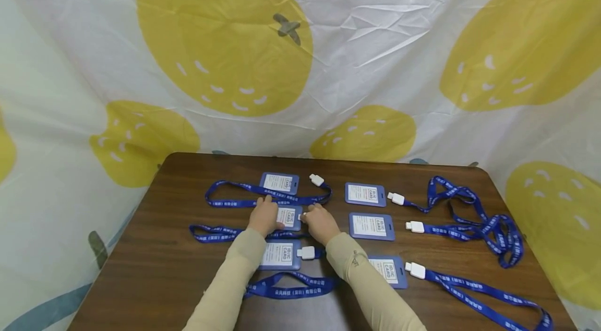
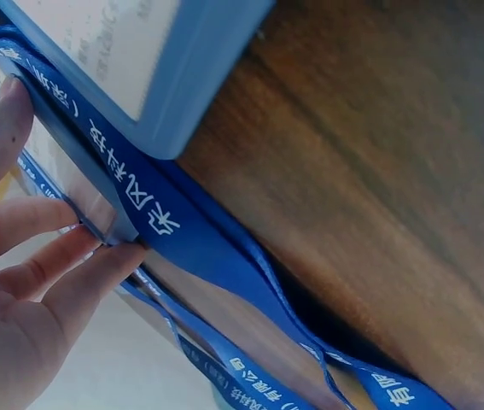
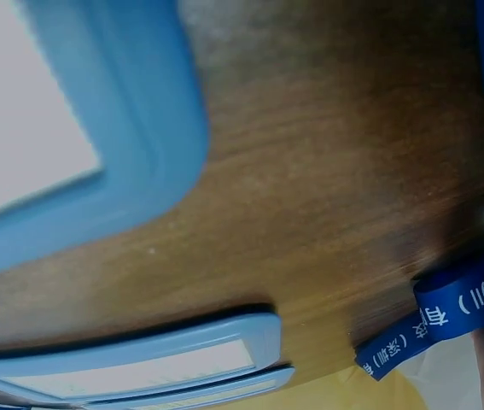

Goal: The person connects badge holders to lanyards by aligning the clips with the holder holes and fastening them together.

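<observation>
On the left side of the table, my left hand [image 1: 264, 217] grips the middle blue badge holder [image 1: 289, 217] by its edges. In the left wrist view its thumb and fingers [image 2: 96, 282] lie at opposite edges of that holder. My right hand [image 1: 321, 224] pinches a white clip [image 1: 302, 216] at the holder's slotted end; the fingers hide most of the clip. From that hand runs a blue lanyard [image 3: 463, 299] with white print. Only a sliver of the right hand shows in the right wrist view.
Another badge holder [image 1: 280, 183] lies behind my hands, a lanyard [image 1: 230, 203] across it. One more holder [image 1: 280, 255] is in front, beside its white clip [image 1: 306, 252]. At right are three holders, including this one [image 1: 371, 226], and lanyards [image 1: 462, 229]. A fruit-print curtain [image 1: 263, 127] hangs behind.
</observation>
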`<move>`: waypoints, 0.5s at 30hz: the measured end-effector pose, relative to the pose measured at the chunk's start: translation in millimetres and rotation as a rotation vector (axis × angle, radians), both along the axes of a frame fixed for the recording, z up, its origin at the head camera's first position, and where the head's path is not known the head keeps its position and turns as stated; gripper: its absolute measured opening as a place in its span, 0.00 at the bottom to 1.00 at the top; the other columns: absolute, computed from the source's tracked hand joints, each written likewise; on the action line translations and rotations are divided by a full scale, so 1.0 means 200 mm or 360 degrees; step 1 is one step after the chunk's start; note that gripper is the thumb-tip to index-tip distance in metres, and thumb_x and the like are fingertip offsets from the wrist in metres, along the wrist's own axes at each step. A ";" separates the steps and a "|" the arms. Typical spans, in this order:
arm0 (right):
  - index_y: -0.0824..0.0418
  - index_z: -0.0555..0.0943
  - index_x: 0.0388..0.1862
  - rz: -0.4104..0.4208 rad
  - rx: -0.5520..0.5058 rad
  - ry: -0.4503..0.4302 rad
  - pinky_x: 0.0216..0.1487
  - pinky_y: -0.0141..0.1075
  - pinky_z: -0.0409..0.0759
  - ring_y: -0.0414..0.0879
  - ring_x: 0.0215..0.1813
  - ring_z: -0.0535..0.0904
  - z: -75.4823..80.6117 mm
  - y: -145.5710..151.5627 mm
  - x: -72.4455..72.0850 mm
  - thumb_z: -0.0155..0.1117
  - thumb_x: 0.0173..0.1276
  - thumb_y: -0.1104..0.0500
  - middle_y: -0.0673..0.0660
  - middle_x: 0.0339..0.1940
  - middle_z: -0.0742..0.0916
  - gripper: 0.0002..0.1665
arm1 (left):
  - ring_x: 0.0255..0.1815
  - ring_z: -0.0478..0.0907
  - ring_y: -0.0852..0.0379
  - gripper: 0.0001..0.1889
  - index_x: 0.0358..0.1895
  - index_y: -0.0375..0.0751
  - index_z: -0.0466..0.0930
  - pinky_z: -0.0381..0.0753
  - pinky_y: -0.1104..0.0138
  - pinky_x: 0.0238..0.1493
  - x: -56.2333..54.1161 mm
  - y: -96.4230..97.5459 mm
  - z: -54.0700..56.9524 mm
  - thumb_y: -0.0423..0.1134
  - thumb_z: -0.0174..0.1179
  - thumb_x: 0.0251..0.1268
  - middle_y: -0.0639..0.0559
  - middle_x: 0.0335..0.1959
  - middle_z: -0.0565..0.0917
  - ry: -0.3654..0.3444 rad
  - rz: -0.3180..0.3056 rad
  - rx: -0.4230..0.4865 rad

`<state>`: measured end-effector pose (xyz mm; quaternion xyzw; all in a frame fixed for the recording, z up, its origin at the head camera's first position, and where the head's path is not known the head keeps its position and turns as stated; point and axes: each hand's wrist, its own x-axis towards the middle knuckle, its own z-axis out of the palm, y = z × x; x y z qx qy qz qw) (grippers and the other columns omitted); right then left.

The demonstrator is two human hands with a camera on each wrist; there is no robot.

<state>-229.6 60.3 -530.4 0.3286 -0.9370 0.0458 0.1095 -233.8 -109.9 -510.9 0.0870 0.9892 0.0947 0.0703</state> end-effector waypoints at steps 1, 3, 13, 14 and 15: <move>0.55 0.86 0.29 0.0001 -0.0001 -0.0001 0.33 0.39 0.77 0.49 0.31 0.75 0.00 0.00 0.00 0.62 0.55 0.65 0.55 0.25 0.80 0.08 | 0.46 0.67 0.43 0.26 0.40 0.28 0.80 0.75 0.56 0.47 0.00 0.00 0.00 0.47 0.70 0.43 0.37 0.46 0.72 0.0003 -0.0004 -0.0003; 0.55 0.86 0.30 0.0004 -0.0004 -0.0003 0.33 0.39 0.77 0.49 0.31 0.75 0.00 0.00 0.00 0.62 0.55 0.65 0.55 0.25 0.80 0.08 | 0.46 0.67 0.44 0.26 0.40 0.28 0.80 0.76 0.56 0.47 0.00 0.01 0.00 0.47 0.70 0.43 0.37 0.46 0.72 0.0005 -0.0010 -0.0005; 0.54 0.84 0.24 0.0049 -0.0029 -0.0005 0.33 0.39 0.76 0.48 0.30 0.76 0.00 0.01 -0.01 0.63 0.53 0.66 0.53 0.22 0.79 0.07 | 0.47 0.67 0.42 0.26 0.41 0.28 0.80 0.76 0.54 0.45 0.00 0.00 0.00 0.47 0.70 0.43 0.37 0.45 0.72 -0.0017 -0.0009 0.0024; 0.54 0.84 0.24 0.0060 -0.0036 -0.0010 0.32 0.39 0.76 0.48 0.30 0.76 0.00 0.01 -0.02 0.63 0.53 0.66 0.53 0.22 0.79 0.07 | 0.48 0.67 0.42 0.26 0.41 0.29 0.80 0.76 0.54 0.45 0.00 -0.01 0.00 0.48 0.70 0.43 0.37 0.45 0.71 -0.0027 -0.0008 0.0026; 0.54 0.84 0.24 0.0067 -0.0045 -0.0018 0.32 0.39 0.76 0.48 0.30 0.76 0.00 0.01 -0.02 0.64 0.53 0.65 0.53 0.22 0.79 0.06 | 0.48 0.67 0.41 0.26 0.41 0.29 0.80 0.76 0.54 0.45 -0.01 -0.01 -0.01 0.48 0.70 0.44 0.37 0.45 0.71 -0.0034 -0.0012 0.0031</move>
